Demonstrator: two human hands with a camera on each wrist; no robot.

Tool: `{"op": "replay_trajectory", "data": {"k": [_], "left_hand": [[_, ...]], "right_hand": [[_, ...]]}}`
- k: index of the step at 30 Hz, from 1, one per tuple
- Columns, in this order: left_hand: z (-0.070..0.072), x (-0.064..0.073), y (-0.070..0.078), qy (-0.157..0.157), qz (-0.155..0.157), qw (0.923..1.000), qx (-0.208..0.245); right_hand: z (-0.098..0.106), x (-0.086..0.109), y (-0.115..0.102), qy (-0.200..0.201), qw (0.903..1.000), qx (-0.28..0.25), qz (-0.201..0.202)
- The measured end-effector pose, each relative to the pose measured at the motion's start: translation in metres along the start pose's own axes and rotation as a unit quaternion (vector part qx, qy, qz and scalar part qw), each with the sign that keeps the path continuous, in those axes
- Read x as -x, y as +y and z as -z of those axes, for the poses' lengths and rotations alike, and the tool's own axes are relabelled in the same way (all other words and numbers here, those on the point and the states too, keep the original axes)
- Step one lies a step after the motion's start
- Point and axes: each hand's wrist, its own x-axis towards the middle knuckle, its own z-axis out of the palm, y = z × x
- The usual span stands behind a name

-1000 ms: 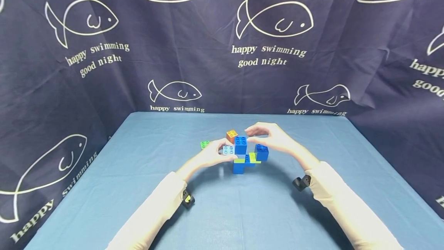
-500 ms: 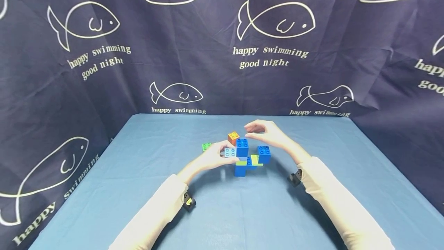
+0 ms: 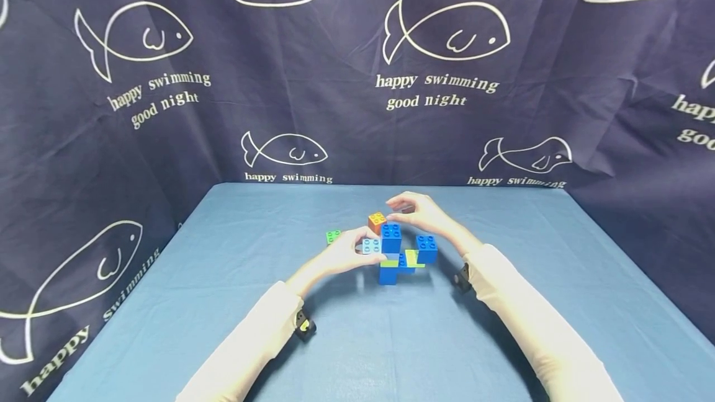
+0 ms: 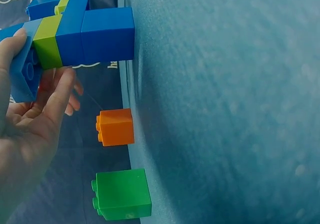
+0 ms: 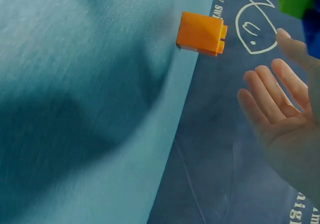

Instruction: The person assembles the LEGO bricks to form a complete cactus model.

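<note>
Left hand: clamped on a built-up structure of studded plastic bricks near the middle of the desk. Thumb and fingers lie on opposite sides of it, at the level of a light-blue studded plastic brick, whose studs face up and which juts toward the left palm.

Structure, upright. Top: a tall square-topped blue plastic brick. Beneath the light-blue level: a lime-green plastic brick, then blue plastic blocks at the foot. Side branch to the person's right: a second lime-green plastic piece with a dark-blue plastic brick at its outer end. Whether the foot touches the desk cannot be told.

Right hand: thumb and fingers apart, nothing held; the right wrist view shows the palm side with fingers extended. Position: behind the top blue brick, near an orange cube-like plastic brick.

Loose bricks: the orange one stands on the desk, studs up, behind the structure. A green plastic brick, studs up, stands left of it, apart, partly hidden by the left hand in the head view.

Surroundings: desk covered with blue cloth; navy fabric backdrop printed with white fish outlines and lettering. Both forearms in cream sleeves.
</note>
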Motion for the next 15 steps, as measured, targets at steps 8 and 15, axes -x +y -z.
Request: {"op": "replay_trajectory", "data": {"k": [8,15], "left_hand": [[0.000,0.000,0.001,0.000,-0.015,0.9998,-0.013],[0.000,0.001,0.001,0.005,-0.018,0.9998,-0.011]], "right_hand": [[-0.010,-0.009,0.000,-0.032,0.9992,-0.006,-0.024],[-0.020,-0.018,0.005,-0.049,0.9986,0.003,-0.019]]}}
